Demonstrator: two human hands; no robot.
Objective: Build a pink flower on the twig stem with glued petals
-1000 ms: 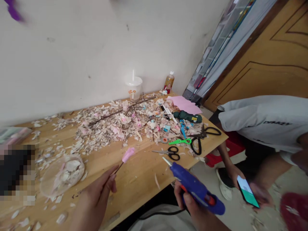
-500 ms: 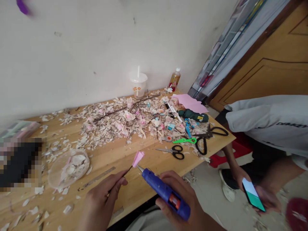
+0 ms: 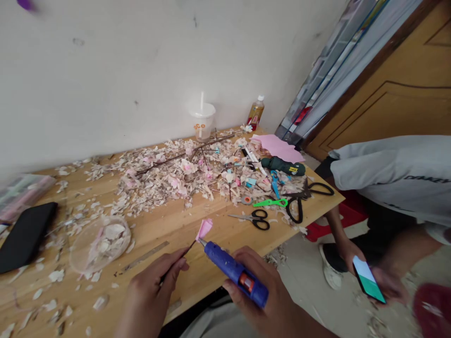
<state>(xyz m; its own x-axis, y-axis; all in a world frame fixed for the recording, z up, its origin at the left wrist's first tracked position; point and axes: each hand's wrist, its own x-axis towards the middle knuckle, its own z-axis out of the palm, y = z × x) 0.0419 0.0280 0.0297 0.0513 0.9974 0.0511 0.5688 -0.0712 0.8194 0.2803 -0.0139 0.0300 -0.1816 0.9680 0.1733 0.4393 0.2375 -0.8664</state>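
Observation:
My left hand (image 3: 157,284) pinches a thin dark stem (image 3: 189,248) between thumb and fingers. At the stem's tip sits a small folded pink paper petal (image 3: 204,228), held above the table's front part. My right hand (image 3: 257,281) is wrapped round a blue glue gun (image 3: 225,266) with an orange-red part showing in its side. The gun's metal nozzle points up and left and meets the base of the pink petal, or comes very close; whether any glue is there I cannot make out.
Black-handled scissors (image 3: 259,219), green scissors (image 3: 270,203) and larger black shears (image 3: 295,210) lie right. Flakes and paper flowers cover the table (image 3: 148,234) around a branch (image 3: 176,159). A plastic dish (image 3: 75,256) and black phone (image 3: 28,237) lie left. A seated person (image 3: 391,178) holds a phone.
The glue gun has shifted slightly left and up, its nozzle now nearer the petal's base. The pink petal has tilted a little. My left hand stays almost where it was.

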